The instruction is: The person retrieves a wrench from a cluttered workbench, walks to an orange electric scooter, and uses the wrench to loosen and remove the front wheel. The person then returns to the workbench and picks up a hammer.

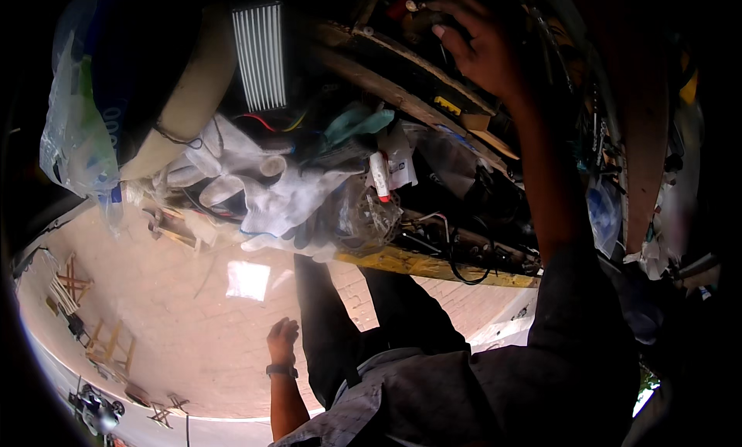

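Wooden tray [379, 84] holds a yellow piece [447, 105] near the right hand [481, 45].

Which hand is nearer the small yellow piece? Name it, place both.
Right. The right hand is just above the yellow piece in the picture; the left hand is far below it, against the paved floor.

Worktop [410, 265], yellow-edged, is carrying a loose heap of white knit gloves [287, 200]; a red-ended white tube [379, 173] is lying beside them; a black cable [467, 282] is looping over the edge.
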